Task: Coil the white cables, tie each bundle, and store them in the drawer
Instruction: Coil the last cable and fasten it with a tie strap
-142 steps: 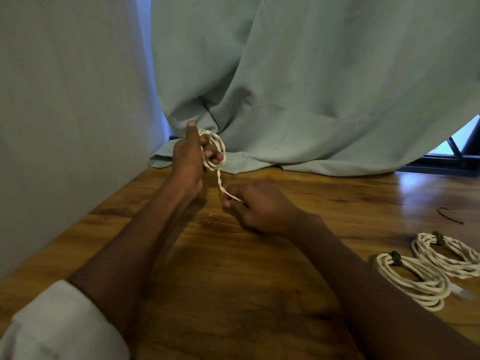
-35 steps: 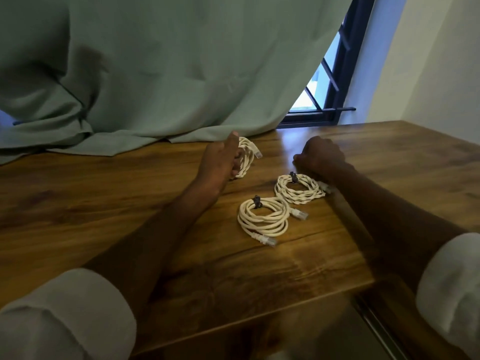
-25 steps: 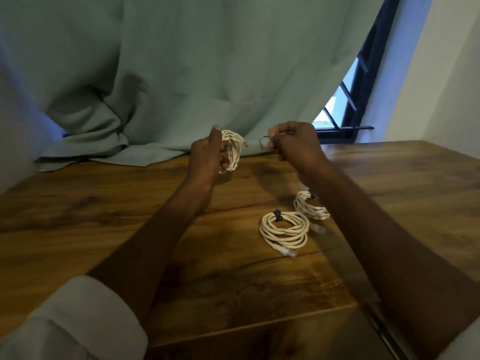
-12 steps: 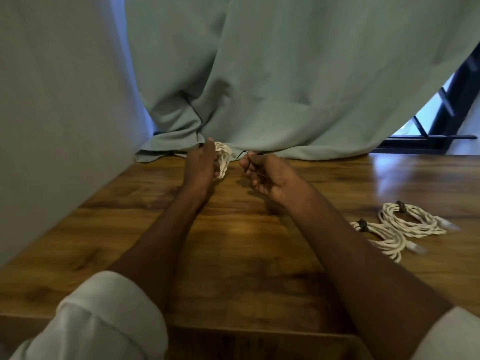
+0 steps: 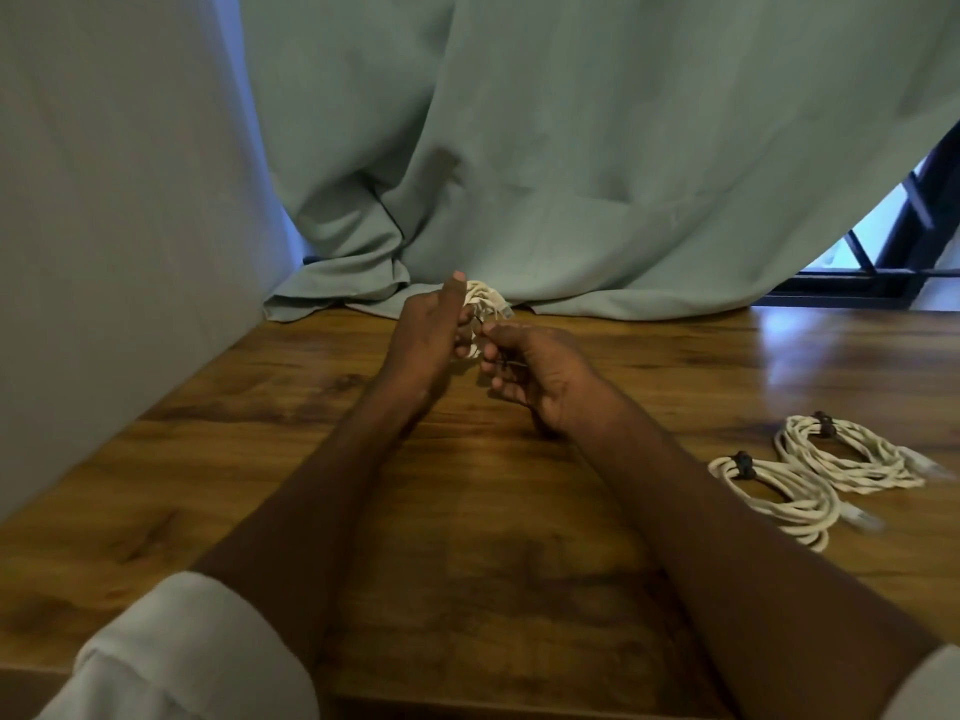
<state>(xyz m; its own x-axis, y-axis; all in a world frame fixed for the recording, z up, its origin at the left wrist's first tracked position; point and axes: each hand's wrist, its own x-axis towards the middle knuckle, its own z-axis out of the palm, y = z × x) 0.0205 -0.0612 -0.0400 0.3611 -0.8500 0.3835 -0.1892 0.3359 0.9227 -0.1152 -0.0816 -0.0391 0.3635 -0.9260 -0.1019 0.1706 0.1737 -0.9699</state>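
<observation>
Right edge: two tied coils of white braided cable lay side by side on the brown wooden table.
Right hand: fingers curled, pinching a thin dark tie.
Left hand: gripped a small white cable bundle near the far edge, before the green curtain.

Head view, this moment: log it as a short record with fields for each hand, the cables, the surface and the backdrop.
left hand: left hand grips a small coiled white cable bundle, held above the table
right hand: right hand pinches a thin dark tie beside that coil
finished bundles: two coiled white cables, each with a dark tie, lying on the right
surface: brown wooden table
backdrop: pale green curtain
drawer: not in view
</observation>
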